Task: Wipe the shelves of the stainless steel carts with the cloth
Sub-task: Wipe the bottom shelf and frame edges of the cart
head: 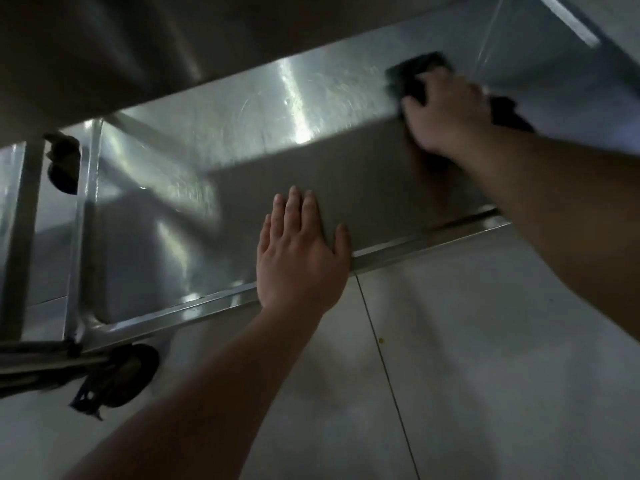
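The lower shelf of a stainless steel cart fills the middle of the view, shiny and streaked. My right hand presses a dark cloth onto the far right part of this shelf; the cloth shows ahead of my fingers and behind my wrist. My left hand lies flat with straight fingers on the shelf's near edge, palm down. An upper shelf overhangs the top of the view.
The cart's front rail runs diagonally. A cart leg and a black caster wheel are at lower left; another wheel shows behind. Pale tiled floor lies below.
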The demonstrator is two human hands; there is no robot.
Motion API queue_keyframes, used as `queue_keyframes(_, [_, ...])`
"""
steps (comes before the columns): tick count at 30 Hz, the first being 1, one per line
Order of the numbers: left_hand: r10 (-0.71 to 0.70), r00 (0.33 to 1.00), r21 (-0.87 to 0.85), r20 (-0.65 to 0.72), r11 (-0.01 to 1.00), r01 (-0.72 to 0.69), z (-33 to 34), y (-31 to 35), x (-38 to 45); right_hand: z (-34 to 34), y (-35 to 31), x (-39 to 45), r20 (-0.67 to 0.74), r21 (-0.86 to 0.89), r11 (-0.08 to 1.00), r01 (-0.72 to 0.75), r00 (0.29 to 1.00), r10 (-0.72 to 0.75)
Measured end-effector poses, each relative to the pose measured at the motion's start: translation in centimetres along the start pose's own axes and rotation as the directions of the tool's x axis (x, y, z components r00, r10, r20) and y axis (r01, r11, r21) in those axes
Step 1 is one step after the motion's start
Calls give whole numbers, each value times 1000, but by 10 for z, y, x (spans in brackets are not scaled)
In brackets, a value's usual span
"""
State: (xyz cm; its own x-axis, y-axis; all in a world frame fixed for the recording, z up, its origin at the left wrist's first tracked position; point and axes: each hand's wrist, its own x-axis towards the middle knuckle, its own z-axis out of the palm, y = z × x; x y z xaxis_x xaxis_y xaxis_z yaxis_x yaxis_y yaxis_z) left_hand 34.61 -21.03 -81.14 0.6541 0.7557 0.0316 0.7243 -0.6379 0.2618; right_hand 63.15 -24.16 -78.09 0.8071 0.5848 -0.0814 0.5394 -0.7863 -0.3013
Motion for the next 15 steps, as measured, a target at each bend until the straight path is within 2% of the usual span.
queue_keyframes(2, [-6, 1000, 4, 6, 1000, 6, -1, 0, 0, 19, -52, -25, 109, -38, 948, 316, 944, -310])
queue_keyframes(4, [1, 1000, 8, 12, 1000, -1, -1, 0, -1, 33, -74, -53, 214, -13, 836, 548, 818, -533])
queue_keyframes(6, [8, 1000, 0, 12, 1000, -8, -2, 0, -1, 33, -61, -70, 244, 30, 759, 650, 732, -636])
queue_keyframes(7, [11, 1000, -7, 12, 1000, -11, -2, 0, -2, 28, -45, -74, 240, 34, 753, 658, 726, -645])
queue_keyframes(9, [13, 1000, -26, 15, 1000, -12, -2, -1, -3, 14, -1, -77, 201, 2, 801, 599, 784, -587])
queue_keyframes(12, [2, 999, -61, 45, 998, 1, -5, -2, -2, -11, 87, -81, 64, -36, 938, 344, 938, -342])
queue_keyframes(15, [21, 994, -76, 108, 997, -13, -12, -1, 4, -35, 170, -71, 58, -49, 994, 98, 994, -96])
